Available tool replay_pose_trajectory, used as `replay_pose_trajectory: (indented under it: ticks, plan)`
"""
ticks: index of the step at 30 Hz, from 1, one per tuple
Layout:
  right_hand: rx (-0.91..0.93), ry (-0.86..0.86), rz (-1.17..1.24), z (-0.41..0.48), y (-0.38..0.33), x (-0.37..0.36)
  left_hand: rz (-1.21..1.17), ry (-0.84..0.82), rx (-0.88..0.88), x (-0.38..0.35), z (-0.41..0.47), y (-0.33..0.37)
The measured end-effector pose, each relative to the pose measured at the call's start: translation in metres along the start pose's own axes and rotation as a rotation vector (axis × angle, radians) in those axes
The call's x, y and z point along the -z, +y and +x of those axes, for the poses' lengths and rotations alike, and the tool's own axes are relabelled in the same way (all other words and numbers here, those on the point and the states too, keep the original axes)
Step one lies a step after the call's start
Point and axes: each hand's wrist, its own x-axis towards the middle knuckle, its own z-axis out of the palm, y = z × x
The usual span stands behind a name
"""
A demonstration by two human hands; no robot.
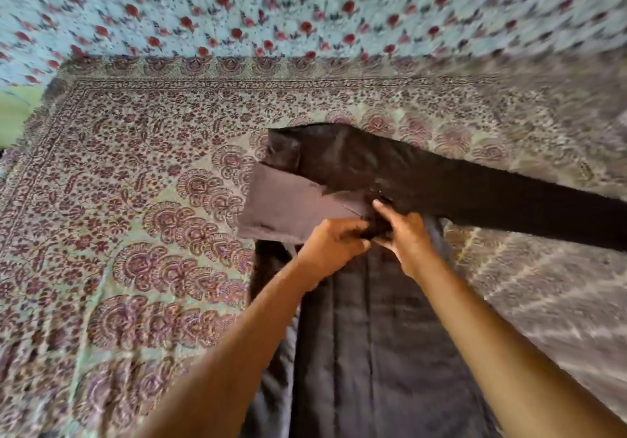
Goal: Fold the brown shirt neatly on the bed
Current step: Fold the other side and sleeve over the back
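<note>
The brown shirt (369, 335) lies lengthwise on the patterned bed cover (135, 200), its body running toward me. One dark sleeve (492, 193) stretches out to the right. A lighter brown part of the shirt (288, 207) is folded across to the left near the collar end. My left hand (330, 246) and my right hand (409, 235) meet at the middle of the shirt's upper part. Both pinch dark fabric between fingers and thumb. The picture is blurred, so the exact fold lines are hard to read.
A pale blue sheet with red flowers (305, 6) covers the area beyond the patterned cover. A green surface (17, 111) shows at the far left edge. Open bed cover lies on both sides of the shirt.
</note>
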Motion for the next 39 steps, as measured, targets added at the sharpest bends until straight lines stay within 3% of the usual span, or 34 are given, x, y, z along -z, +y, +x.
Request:
replay_pose_trajectory:
  ticks: [3,9,14,18,23,26,32,35,39]
  plan:
    - [0.075,0.323,-0.183,0.008,-0.014,0.069,0.001,0.081,0.068,-0.032,-0.001,-0.001]
    - [0.157,0.588,-0.702,0.033,-0.028,0.178,0.102,0.273,0.308,-0.02,-0.006,-0.034]
    - [0.209,0.778,-0.929,0.053,-0.013,0.192,0.195,0.369,0.405,0.003,-0.013,-0.065]
    - [0.332,0.618,-1.05,0.066,0.015,0.146,0.199,0.418,0.431,0.024,-0.007,-0.117]
    - [0.546,0.284,-1.11,0.09,0.037,0.057,0.275,0.476,0.398,0.059,0.007,-0.104]
    - [0.554,0.13,-1.035,0.108,0.036,0.003,0.319,0.514,0.325,0.084,0.037,-0.1]
    - [0.575,0.042,-0.996,0.162,0.022,-0.073,0.455,0.514,0.141,0.142,0.13,-0.09]
    - [0.602,0.019,-0.998,0.191,0.016,-0.093,0.579,0.508,0.151,0.162,0.18,-0.082]
    - [0.508,-0.009,-1.056,0.223,0.011,-0.102,0.76,0.266,0.134,0.176,0.231,-0.084]
